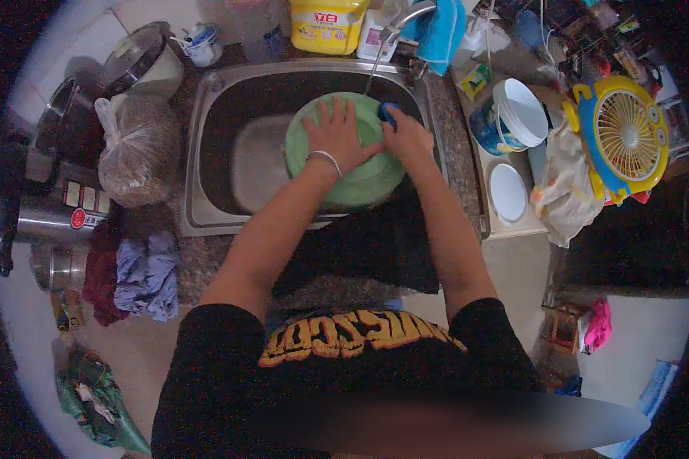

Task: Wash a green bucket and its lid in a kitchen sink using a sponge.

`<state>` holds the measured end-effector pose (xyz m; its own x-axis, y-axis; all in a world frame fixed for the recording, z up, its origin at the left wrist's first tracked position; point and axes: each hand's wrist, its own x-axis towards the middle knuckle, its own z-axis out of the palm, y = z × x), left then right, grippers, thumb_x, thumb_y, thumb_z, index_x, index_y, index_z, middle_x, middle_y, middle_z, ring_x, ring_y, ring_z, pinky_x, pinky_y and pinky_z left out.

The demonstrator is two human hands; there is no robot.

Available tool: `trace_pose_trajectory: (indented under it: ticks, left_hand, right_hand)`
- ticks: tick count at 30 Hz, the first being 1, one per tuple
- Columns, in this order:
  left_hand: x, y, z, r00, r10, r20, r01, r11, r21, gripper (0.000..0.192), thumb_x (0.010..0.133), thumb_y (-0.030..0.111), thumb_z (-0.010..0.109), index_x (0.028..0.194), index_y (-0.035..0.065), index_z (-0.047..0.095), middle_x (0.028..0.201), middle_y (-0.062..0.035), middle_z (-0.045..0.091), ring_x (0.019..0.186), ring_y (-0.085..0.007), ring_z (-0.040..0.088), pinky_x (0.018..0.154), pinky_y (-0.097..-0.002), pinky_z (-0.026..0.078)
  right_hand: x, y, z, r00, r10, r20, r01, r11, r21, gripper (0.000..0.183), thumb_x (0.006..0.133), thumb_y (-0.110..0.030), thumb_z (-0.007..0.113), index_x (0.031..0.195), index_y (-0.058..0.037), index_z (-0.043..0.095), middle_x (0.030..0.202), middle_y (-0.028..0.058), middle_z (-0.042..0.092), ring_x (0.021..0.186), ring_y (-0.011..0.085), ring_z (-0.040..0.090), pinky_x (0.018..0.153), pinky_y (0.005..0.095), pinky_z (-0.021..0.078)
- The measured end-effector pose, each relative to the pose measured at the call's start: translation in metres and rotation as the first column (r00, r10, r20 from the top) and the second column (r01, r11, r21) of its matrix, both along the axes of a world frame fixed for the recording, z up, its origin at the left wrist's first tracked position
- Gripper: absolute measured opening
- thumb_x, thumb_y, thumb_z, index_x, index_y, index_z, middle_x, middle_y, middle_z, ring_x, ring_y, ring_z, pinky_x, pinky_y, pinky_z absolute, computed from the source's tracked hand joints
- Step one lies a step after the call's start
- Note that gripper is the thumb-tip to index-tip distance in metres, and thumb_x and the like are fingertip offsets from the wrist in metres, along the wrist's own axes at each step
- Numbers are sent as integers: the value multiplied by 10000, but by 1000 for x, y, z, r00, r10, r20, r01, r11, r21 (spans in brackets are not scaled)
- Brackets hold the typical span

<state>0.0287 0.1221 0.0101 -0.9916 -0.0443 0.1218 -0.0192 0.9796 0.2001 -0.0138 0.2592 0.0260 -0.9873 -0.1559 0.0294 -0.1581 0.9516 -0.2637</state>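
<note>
A round green basin [356, 186] is held over the right part of a stainless steel sink [194, 198]. My left hand [336, 137], with a pale bangle at the wrist, lies with fingers spread on the basin's green surface. At the basin's upper right edge, my right hand [406, 135] grips a small dark blue scrubber [387, 115]; its exact kind cannot be told. A thin stream of water runs from the curved metal faucet [410, 16] just behind the basin's far edge.
Behind the sink stand a yellow detergent jug [326, 28] and a white bottle [373, 37]; a blue towel [445, 37] hangs by the faucet. Left is a filled plastic bag [140, 152]. Right are a white-lined bucket [514, 115], a round white lid [507, 193] and a yellow-blue fan [630, 136].
</note>
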Motion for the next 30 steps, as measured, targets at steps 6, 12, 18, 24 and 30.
trace_pose_trajectory:
  ticks: [6,12,18,24,30]
  left_hand:
    - [1,-4,-5,994,29,-103,-22,998,66,966,641,685,495,1319,47,238,1376,-154,207,1268,-373,149,941,-600,168]
    - [0,-3,6,1000,7,22,-8,999,33,974,630,696,494,1314,48,249,1377,-153,208,1266,-366,165,946,-582,181]
    - [-1,1,4,999,-11,30,11,1000,15,972,634,695,490,1318,50,243,1383,-145,202,1266,-372,167,946,-580,182]
    - [-2,-3,-9,999,17,-50,-16,1000,19,982,639,715,458,1321,45,234,1383,-147,205,1274,-373,145,952,-577,167]
    - [-4,0,-13,997,27,-66,-28,1000,-14,973,644,718,447,1314,41,250,1379,-154,209,1272,-385,132,947,-588,163]
  right_hand:
    - [45,31,-8,993,43,-108,-31,993,113,421,790,-354,474,1195,-244,447,936,119,582,873,303,574,752,466,434]
    - [-21,-4,-6,994,64,-89,-59,996,63,425,784,-350,502,1186,-219,461,987,116,592,898,288,581,780,432,442]
    - [-49,-6,-14,999,37,1,-37,999,-4,401,800,-368,473,1174,-223,479,1040,114,583,950,275,568,812,412,439]
    - [11,10,0,1000,2,-24,0,997,72,409,794,-360,486,1181,-232,464,998,114,595,911,279,583,780,431,455]
    - [-13,-1,-11,993,50,-108,-46,998,36,394,789,-339,478,1171,-243,472,953,110,601,885,288,582,754,420,463]
